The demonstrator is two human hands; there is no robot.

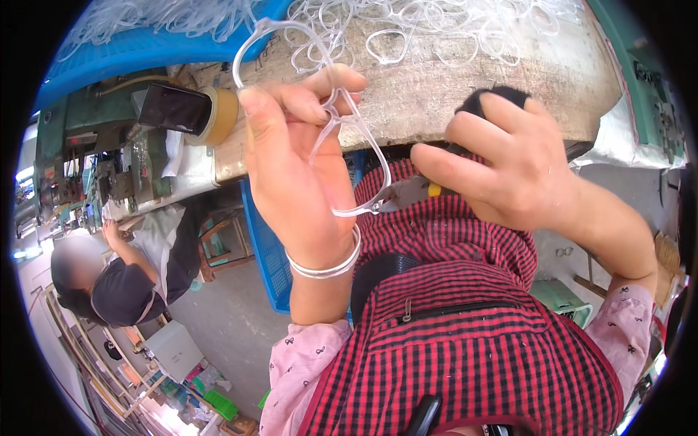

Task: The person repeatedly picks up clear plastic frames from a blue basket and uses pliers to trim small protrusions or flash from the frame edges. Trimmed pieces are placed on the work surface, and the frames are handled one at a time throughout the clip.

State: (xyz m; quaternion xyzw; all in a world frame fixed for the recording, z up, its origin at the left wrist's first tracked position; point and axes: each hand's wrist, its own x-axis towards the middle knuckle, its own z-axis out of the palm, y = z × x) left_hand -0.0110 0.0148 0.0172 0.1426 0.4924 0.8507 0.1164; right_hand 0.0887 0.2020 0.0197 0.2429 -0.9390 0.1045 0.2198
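A clear plastic eyeglass frame front (381,155) is held by my left hand (305,152), palm up, with the fingers at its bridge. One rim rises above the fingers; the other hangs over the palm. My right hand (507,158) is closed around a metal-tipped hand tool (406,196) with a yellow band. The tool's tip meets the outer corner of the lower rim. Its exact kind is unclear because my fingers hide most of the handle. Dark material (493,98) shows behind the right knuckles.
Many clear frames (387,46) lie on the worn wooden bench (403,103). More fill a blue plastic basket (185,49) at upper left. A phone (174,108) leans on a tape roll (221,116). Green machinery (632,65) stands right. Another person (131,289) sits at left.
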